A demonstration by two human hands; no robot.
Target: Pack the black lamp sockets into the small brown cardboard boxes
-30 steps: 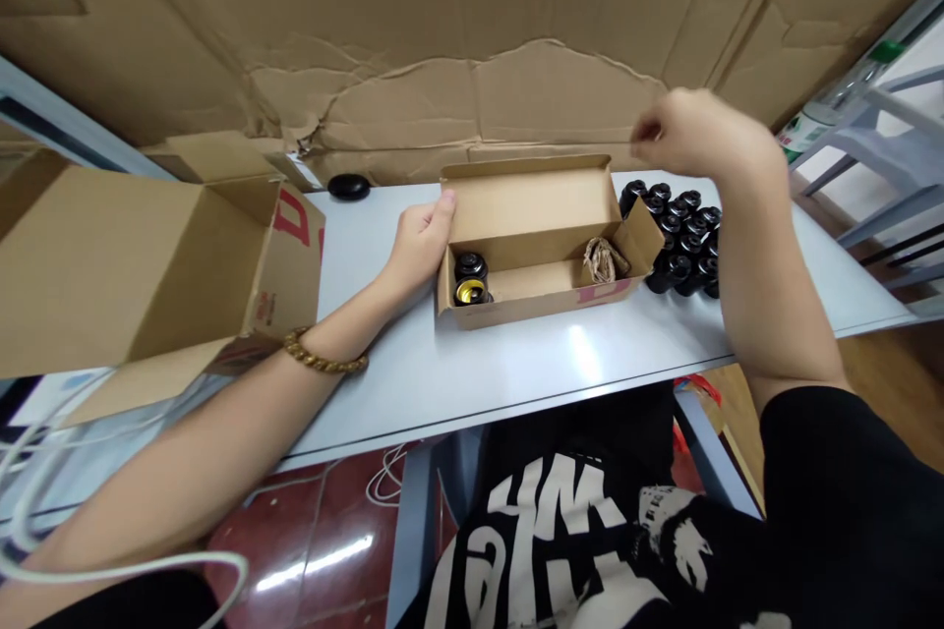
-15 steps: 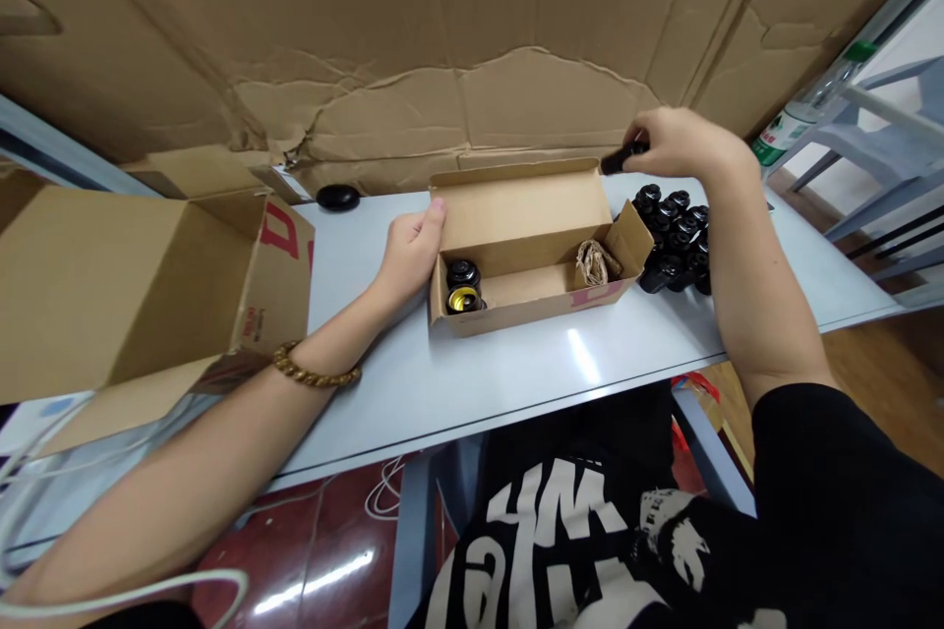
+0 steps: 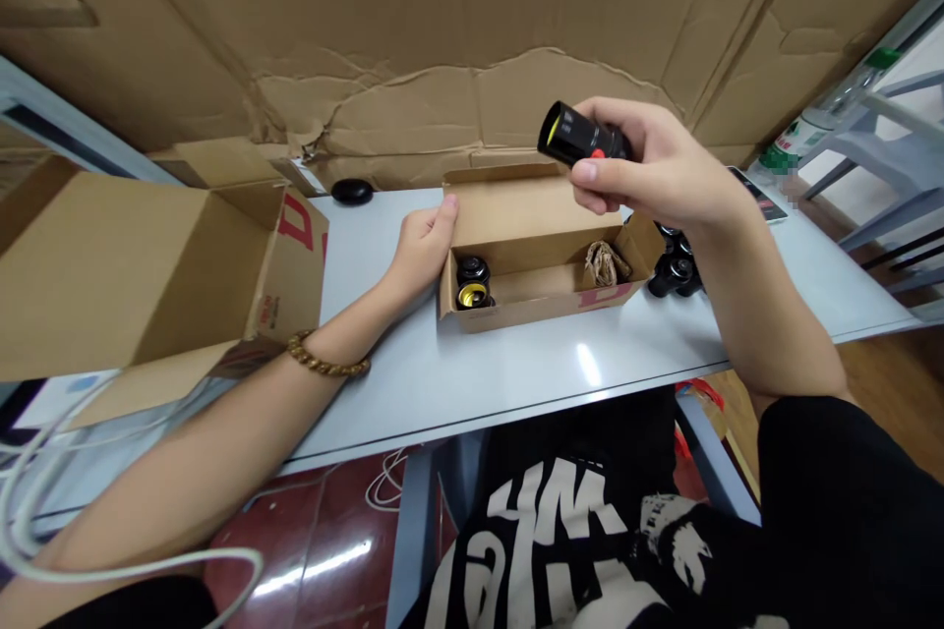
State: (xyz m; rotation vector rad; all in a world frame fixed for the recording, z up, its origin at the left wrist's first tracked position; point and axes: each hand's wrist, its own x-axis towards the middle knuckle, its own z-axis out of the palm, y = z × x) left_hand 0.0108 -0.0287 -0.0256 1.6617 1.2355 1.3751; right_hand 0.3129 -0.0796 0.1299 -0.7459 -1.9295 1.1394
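Observation:
My right hand (image 3: 641, 162) is closed around a short black flashlight (image 3: 579, 136) with a yellow inner rim and a red button, tilted in the air above the small cardboard box (image 3: 527, 310). My left hand (image 3: 426, 246) grips the left end of that box, thumb on its upper edge. The lid stands open at the back. Inside, at the left end, are two upright black flashlights (image 3: 472, 283), one with a yellow ring. Crumpled cardboard padding (image 3: 607, 263) sits at the right end. More black flashlights (image 3: 673, 273) stand to the right, partly hidden by my forearm.
A large open carton (image 3: 284, 256) stands on the left. A black oval object (image 3: 352, 192) lies near the tall cardboard sheet (image 3: 413, 29) at the back. A phone-like object (image 3: 763, 199) and a green-capped bottle (image 3: 826, 123) are at the right. A white cable (image 3: 140, 570) hangs at lower left.
My right hand has moved left and toward me from behind the flashlight group, bringing the flashlight above the box. My left hand stays on the box's left end.

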